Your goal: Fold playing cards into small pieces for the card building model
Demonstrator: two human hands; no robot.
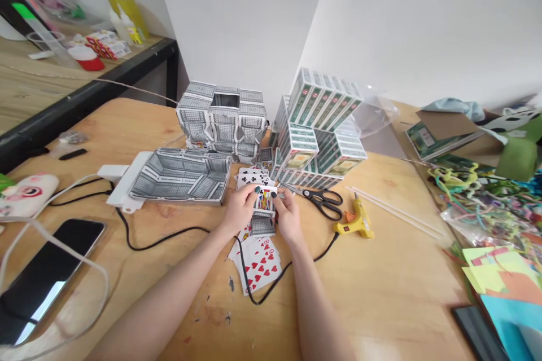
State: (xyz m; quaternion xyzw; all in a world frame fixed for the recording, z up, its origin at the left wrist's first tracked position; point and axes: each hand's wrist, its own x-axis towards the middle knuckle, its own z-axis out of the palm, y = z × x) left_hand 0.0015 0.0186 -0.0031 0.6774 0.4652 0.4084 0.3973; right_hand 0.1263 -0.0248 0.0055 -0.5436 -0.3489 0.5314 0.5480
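Observation:
Between my left hand (239, 210) and my right hand (288, 215) is a playing card (265, 199) with a face picture, its edges looking bent. Fingers and thumb of each hand pinch one side of it. Just below lies a grey-backed card piece (263, 227), and nearer me a spread of heart cards (261, 265). Club cards (249, 176) lie behind my hands. To the right are black-handled scissors (324, 201) and a yellow glue gun (356, 220). An open tray made of cards (182, 176) stands left, with a boxy card structure (222, 118) behind it.
Stacked card boxes (319, 130) rise behind the scissors. A black cord (169, 237) crosses the table under my left forearm to the glue gun. Clear glue sticks (393, 211) lie right. A phone (55, 271) and white cable are left; craft supplies (499, 197) crowd the right edge.

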